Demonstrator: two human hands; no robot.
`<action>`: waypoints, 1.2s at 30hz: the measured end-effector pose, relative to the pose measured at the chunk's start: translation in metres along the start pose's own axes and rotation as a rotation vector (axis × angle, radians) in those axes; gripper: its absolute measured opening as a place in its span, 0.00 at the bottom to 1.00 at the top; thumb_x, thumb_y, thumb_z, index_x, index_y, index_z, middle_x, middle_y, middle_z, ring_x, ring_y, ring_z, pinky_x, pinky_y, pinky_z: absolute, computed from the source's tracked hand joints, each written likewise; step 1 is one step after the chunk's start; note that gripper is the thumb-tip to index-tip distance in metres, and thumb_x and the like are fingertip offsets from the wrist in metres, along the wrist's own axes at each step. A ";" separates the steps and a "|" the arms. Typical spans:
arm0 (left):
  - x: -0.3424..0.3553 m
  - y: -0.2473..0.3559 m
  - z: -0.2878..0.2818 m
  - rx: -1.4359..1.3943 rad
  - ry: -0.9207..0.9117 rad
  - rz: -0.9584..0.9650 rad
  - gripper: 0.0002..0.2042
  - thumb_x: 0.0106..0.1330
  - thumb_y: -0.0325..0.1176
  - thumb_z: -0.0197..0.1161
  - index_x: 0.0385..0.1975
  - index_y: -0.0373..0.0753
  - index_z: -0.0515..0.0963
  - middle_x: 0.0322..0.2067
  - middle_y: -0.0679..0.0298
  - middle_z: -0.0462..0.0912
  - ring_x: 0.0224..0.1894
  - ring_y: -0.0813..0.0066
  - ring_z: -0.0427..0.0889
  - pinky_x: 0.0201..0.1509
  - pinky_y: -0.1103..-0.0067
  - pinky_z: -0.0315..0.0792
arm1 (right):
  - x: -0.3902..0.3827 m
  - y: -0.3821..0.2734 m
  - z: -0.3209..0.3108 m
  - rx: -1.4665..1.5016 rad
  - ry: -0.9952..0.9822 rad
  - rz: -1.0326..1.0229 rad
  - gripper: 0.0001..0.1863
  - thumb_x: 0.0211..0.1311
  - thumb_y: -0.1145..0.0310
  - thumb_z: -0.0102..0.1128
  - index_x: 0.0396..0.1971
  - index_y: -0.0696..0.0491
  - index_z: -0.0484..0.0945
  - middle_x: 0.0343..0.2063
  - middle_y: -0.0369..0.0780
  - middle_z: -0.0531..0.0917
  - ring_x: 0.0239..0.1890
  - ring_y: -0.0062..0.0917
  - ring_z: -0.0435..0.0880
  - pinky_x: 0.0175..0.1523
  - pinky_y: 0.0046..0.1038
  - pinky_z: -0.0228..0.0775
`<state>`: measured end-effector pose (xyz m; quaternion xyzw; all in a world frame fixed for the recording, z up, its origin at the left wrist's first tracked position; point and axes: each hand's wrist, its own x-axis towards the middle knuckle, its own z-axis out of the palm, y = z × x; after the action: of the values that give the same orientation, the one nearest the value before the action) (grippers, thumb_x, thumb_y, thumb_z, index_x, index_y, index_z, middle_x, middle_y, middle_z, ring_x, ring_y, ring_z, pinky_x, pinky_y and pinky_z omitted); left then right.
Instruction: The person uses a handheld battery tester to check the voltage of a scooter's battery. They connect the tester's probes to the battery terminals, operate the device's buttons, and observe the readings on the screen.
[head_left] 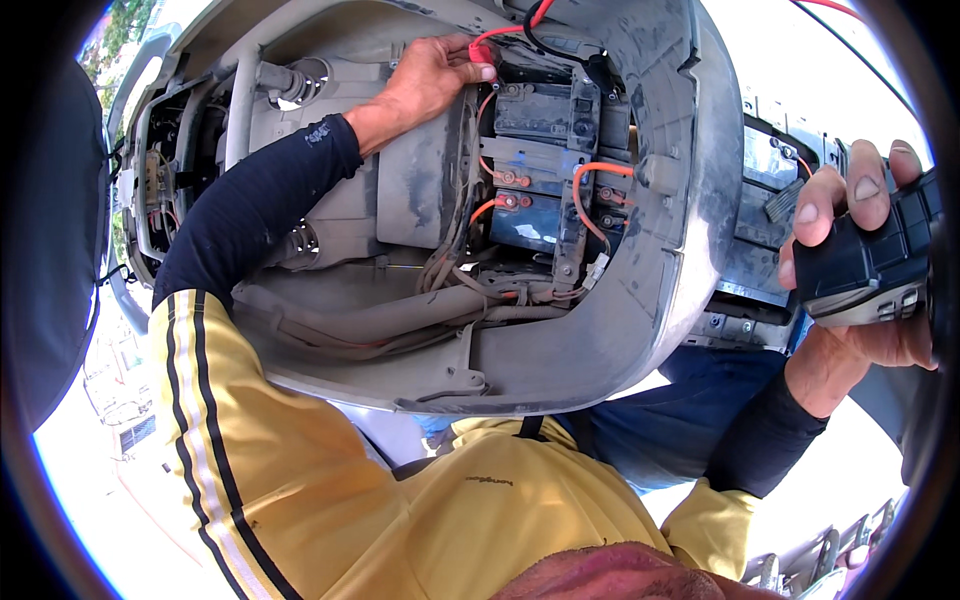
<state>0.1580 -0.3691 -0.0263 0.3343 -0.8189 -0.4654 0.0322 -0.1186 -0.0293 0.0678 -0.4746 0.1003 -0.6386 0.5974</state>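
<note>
My left hand [432, 82] is closed, thumb and fingers pinching a red cable clip [481, 52]. The clip sits at the upper left corner of a dusty battery bank [540, 110], close to a terminal. A black cable clip [599, 70] rests at the bank's upper right, its black lead looping up. At the far right, my right hand [850, 250] is wrapped round a black boxy device [868, 255] with a ribbed surface and a grey edge. The device's exact kind is unclear, and its right side runs into the dark rim of the picture.
Grey plastic bodywork [655, 240] surrounds the open battery bay. Orange leads [600, 168] join the batteries, and loose wires [440, 265] run along the bay's left side. More batteries [765, 160] stand to the right, beyond the bodywork. A dark rounded shape [55, 240] fills the left edge.
</note>
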 end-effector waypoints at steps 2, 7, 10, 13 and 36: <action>0.001 0.001 0.002 -0.001 0.027 -0.017 0.15 0.69 0.28 0.70 0.54 0.30 0.82 0.46 0.64 0.89 0.47 0.81 0.83 0.59 0.81 0.76 | -0.002 0.002 0.000 -0.004 0.011 -0.014 0.50 0.62 0.52 0.72 0.78 0.45 0.53 0.68 0.49 0.63 0.69 0.55 0.66 0.64 0.54 0.73; 0.013 -0.013 0.010 -0.075 0.111 -0.015 0.14 0.65 0.30 0.74 0.47 0.30 0.85 0.41 0.61 0.90 0.44 0.77 0.85 0.55 0.78 0.76 | -0.006 0.004 0.000 -0.012 0.028 -0.040 0.51 0.60 0.51 0.73 0.77 0.46 0.54 0.66 0.48 0.65 0.67 0.53 0.67 0.62 0.52 0.75; 0.015 -0.011 0.011 0.005 0.098 -0.051 0.14 0.68 0.28 0.71 0.51 0.30 0.83 0.45 0.63 0.89 0.46 0.79 0.84 0.58 0.81 0.75 | -0.010 0.004 0.000 -0.017 0.041 -0.054 0.51 0.58 0.50 0.74 0.77 0.47 0.54 0.65 0.47 0.65 0.67 0.52 0.68 0.61 0.51 0.77; 0.016 -0.009 0.011 0.065 0.088 -0.057 0.14 0.66 0.28 0.72 0.50 0.29 0.84 0.44 0.63 0.90 0.46 0.79 0.84 0.56 0.81 0.76 | -0.012 0.004 -0.001 -0.024 0.050 -0.065 0.52 0.57 0.50 0.75 0.77 0.48 0.55 0.64 0.46 0.66 0.66 0.51 0.69 0.59 0.49 0.78; 0.020 -0.001 0.020 0.205 0.132 -0.081 0.15 0.62 0.34 0.76 0.40 0.28 0.86 0.35 0.56 0.90 0.37 0.73 0.85 0.47 0.74 0.78 | -0.023 -0.006 0.002 -0.133 0.167 -0.028 0.58 0.46 0.46 0.83 0.74 0.52 0.60 0.56 0.41 0.71 0.60 0.43 0.75 0.49 0.40 0.88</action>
<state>0.1352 -0.3659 -0.0434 0.3985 -0.8441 -0.3573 0.0332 -0.1248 -0.0066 0.0619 -0.4599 0.1852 -0.6761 0.5451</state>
